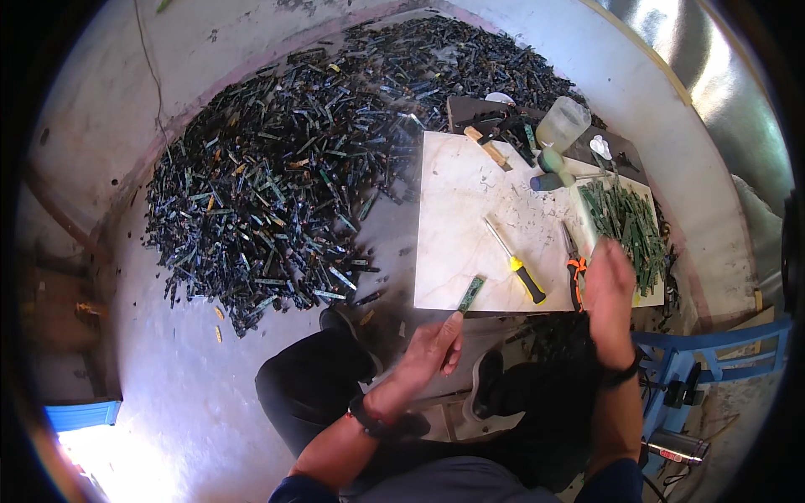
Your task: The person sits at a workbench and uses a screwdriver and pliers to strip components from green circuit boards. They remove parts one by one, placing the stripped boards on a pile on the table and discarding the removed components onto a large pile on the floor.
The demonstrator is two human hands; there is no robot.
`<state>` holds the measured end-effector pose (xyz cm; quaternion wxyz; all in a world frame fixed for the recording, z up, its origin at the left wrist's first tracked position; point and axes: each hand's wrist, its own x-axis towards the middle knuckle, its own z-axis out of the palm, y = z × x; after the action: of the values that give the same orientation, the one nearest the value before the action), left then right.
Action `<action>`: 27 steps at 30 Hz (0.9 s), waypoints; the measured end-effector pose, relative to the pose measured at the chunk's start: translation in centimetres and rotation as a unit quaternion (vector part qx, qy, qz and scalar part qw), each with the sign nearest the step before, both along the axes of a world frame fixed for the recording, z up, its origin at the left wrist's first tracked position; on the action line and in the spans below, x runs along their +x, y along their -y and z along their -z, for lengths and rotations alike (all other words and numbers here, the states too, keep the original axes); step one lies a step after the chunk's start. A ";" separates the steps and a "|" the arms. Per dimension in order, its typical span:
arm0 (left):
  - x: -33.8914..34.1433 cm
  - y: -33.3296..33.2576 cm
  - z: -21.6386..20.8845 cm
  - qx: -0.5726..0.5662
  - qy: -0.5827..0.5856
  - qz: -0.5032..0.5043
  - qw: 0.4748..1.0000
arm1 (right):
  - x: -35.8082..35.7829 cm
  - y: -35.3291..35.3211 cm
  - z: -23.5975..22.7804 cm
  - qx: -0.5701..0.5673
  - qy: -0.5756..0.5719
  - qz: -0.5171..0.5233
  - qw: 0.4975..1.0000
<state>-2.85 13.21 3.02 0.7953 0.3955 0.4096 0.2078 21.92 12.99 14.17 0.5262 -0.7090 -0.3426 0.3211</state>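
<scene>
My left hand [436, 342] pinches a narrow green circuit board strip [472, 293] by its lower end, just over the front edge of a pale board [449, 210]. Motion blurs my right hand [610, 272], which is over the board's right part beside orange-handled pliers [575, 268]; its fingers are not clear. Just beyond it lies a heap of green circuit board strips [625, 222]. Between my hands rests a screwdriver [521, 272] with a yellow and black handle. Farther back, a blue-handled tool [549, 181] lies on the board.
A large pile of dark strips [277, 184] covers the floor at left and far side. A cloudy plastic cup [563, 123] tilts on a dark slab [465, 109] behind the board. At right are a blue chair [713, 356] and a metal flask [677, 447].
</scene>
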 end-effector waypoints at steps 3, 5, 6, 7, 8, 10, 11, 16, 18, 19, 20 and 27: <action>0.2 0.0 -0.1 -0.011 -0.003 -0.012 1.000 | -2.2 6.0 2.8 -0.033 -0.020 -0.070 0.997; 0.3 -0.1 0.0 -0.032 0.006 -0.021 0.999 | -3.4 8.5 4.3 -0.047 -0.084 -0.098 0.991; 0.3 -0.1 0.3 -0.045 0.010 -0.024 0.999 | -3.6 9.5 5.2 -0.064 -0.075 -0.111 0.989; 0.4 -0.1 0.6 -0.056 0.019 -0.027 0.998 | -3.8 10.1 6.0 -0.080 -0.067 -0.125 0.987; 0.5 0.0 0.9 -0.067 0.028 -0.030 0.997 | -3.9 10.6 6.5 -0.076 -0.068 -0.130 0.986; 0.6 0.2 1.0 -0.082 0.036 -0.036 0.995 | -4.0 11.1 7.2 -0.068 -0.068 -0.139 0.986; 0.7 0.3 1.0 -0.085 0.036 -0.039 0.995 | -4.0 11.0 7.6 -0.059 -0.021 -0.155 0.986; 0.6 0.3 0.8 -0.108 0.051 -0.057 0.991 | -4.3 9.9 8.3 -0.055 0.058 -0.182 0.980; 0.5 0.3 0.8 -0.118 0.059 -0.067 0.989 | -4.3 9.6 8.9 -0.039 0.082 -0.172 0.981; 0.4 0.3 0.9 -0.115 0.062 -0.068 0.989 | -4.3 9.3 9.2 -0.031 0.094 -0.167 0.981; 0.4 0.3 1.0 -0.112 0.065 -0.069 0.989 | -4.2 8.9 9.2 -0.031 0.103 -0.157 0.982; 0.4 0.4 1.1 -0.072 0.050 -0.067 0.994 | -4.5 9.7 8.8 -0.037 0.095 -0.147 0.984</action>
<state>-2.46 12.85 1.95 0.8253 0.2981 0.4089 0.2507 17.44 3.27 5.35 0.4118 -0.6968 -0.4800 0.3383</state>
